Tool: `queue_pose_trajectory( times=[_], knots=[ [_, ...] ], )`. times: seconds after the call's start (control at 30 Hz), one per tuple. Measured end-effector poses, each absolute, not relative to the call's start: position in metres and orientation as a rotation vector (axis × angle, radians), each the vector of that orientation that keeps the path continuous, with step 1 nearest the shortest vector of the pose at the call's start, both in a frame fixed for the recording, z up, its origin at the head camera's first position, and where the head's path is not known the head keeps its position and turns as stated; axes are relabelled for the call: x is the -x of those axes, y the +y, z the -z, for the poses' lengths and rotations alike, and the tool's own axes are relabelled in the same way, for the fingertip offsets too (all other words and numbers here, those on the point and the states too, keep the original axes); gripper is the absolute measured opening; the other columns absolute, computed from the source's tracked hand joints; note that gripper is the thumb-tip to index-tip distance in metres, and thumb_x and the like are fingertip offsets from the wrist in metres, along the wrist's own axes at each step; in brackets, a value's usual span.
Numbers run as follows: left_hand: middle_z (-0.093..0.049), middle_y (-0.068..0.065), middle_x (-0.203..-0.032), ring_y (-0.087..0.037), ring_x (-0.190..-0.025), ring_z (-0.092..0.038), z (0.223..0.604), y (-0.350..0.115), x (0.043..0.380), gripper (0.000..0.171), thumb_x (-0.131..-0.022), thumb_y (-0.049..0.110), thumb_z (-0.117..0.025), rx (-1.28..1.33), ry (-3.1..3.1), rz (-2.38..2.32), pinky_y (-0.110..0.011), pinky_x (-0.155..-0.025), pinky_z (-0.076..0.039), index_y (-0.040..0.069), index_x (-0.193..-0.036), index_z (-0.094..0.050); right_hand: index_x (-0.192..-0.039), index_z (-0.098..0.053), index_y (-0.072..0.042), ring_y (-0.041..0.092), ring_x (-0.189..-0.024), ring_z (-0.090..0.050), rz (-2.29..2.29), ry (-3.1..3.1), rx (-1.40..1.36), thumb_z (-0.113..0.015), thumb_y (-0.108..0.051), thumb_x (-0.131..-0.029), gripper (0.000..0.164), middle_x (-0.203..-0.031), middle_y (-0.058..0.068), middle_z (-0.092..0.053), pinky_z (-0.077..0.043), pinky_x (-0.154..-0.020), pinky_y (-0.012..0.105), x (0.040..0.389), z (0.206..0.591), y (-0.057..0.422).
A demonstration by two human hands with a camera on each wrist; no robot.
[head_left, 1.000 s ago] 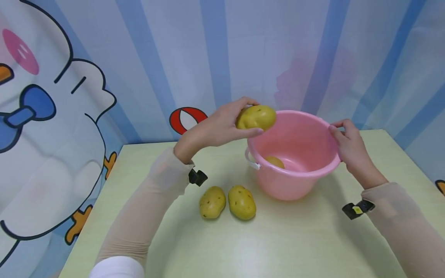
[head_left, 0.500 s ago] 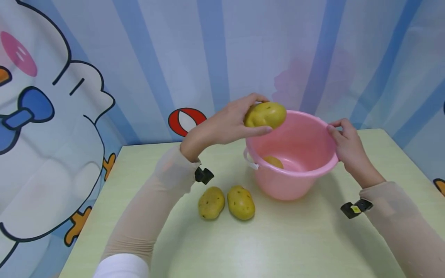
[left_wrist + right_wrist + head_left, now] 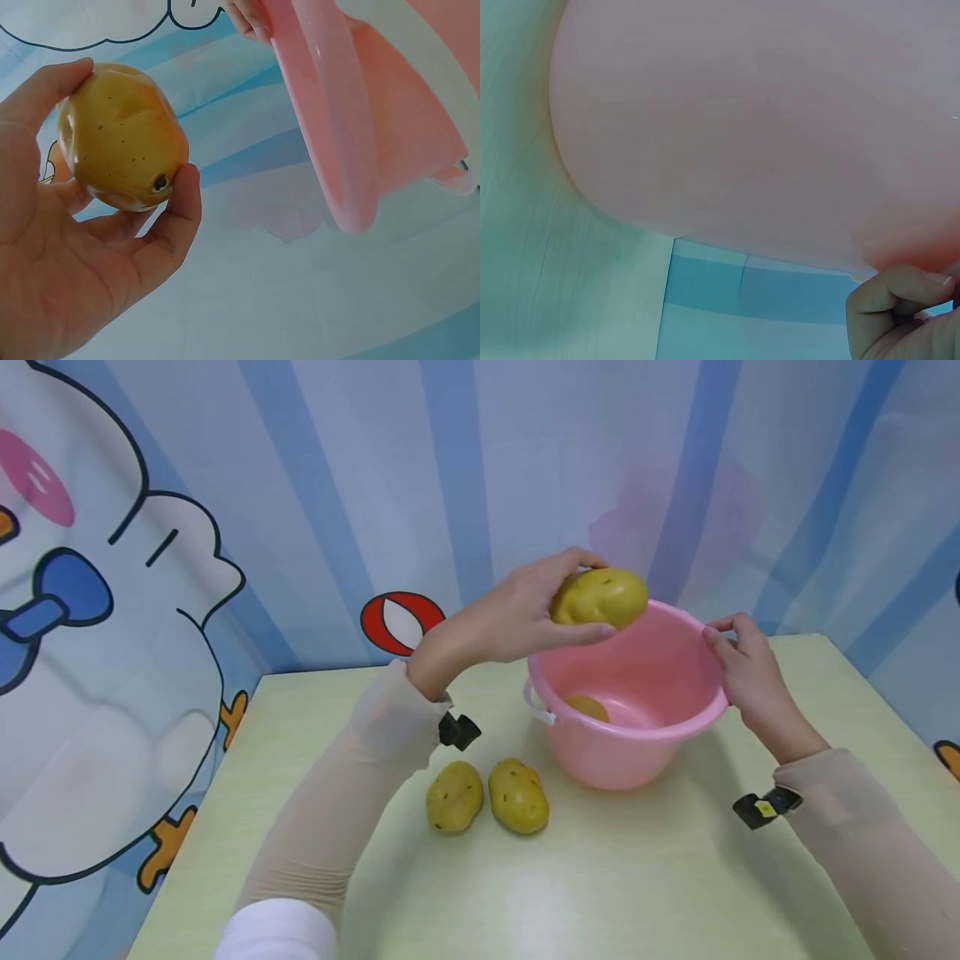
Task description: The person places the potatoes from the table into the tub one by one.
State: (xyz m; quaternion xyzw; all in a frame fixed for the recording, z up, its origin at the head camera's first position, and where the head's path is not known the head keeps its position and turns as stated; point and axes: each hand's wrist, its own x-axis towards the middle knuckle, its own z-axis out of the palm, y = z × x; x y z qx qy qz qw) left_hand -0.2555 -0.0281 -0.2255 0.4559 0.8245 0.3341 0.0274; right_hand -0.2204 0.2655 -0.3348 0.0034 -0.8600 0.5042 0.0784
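Note:
My left hand point(image 3: 525, 614) grips a yellow potato point(image 3: 600, 597) above the left back rim of a pink bucket point(image 3: 615, 756). In the left wrist view, thumb and fingers curl round the potato point(image 3: 124, 139), and the bucket's rim point(image 3: 337, 112) is apart from it. The right hand point(image 3: 750, 672) pinches the bucket's rim on the right side; in the right wrist view that hand point(image 3: 907, 311) shows at the lower right corner. One potato point(image 3: 587, 707) lies inside the bucket, partly hidden by the near wall.
Two more potatoes, one paler point(image 3: 454, 797) and one brighter point(image 3: 519, 796), lie side by side on the light wooden table point(image 3: 637, 885), left of the bucket and nearer to me. A white handle end point(image 3: 538, 706) hangs at the bucket's left. Behind is a blue striped cloth point(image 3: 525, 460).
My left hand has carried the potato to the right and slightly up, from beside the bucket's left rim to over it. The right hand keeps its hold on the rim.

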Motion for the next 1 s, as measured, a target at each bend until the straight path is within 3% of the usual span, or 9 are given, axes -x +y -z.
queue_pose_trajectory(
  times=[0.33, 0.57, 1.0],
  knots=[
    [-0.055, 0.000, -0.121, -0.012, -0.107, -0.050, 0.223, -0.016, 0.256, 0.064, -0.091, 0.038, -0.072, -1.376, 2.533, -0.961, -0.023, -0.085, -0.047, 0.012, -0.142, -0.042, -0.132, -0.035, 0.008, 0.012, -0.053, -0.058, -1.503, -2.576, -0.017, -0.033, -0.029, -0.110, 0.043, -0.090, 0.016, -0.060, -0.048, -0.045, 0.030, 0.222, 0.335, 0.263],
    [-0.048, -0.007, -0.140, -0.016, -0.120, -0.052, 0.224, -0.013, 0.253, 0.061, -0.095, 0.034, -0.068, -1.353, 2.526, -1.040, -0.024, -0.091, -0.049, 0.012, -0.145, -0.042, -0.133, -0.035, 0.008, 0.012, -0.052, -0.057, -1.511, -2.572, -0.030, -0.034, -0.029, -0.110, 0.043, -0.086, 0.013, -0.060, -0.047, -0.044, 0.030, 0.222, 0.335, 0.261],
    [-0.049, -0.007, -0.138, -0.016, -0.118, -0.053, 0.228, -0.018, 0.255, 0.052, -0.097, 0.028, -0.065, -1.408, 2.521, -1.090, -0.023, -0.088, -0.051, 0.008, -0.142, -0.046, -0.135, -0.033, 0.008, 0.012, -0.055, -0.058, -1.513, -2.582, 0.010, -0.032, -0.029, -0.110, 0.044, -0.101, 0.026, -0.058, -0.048, -0.046, 0.030, 0.222, 0.334, 0.262]
  ],
)
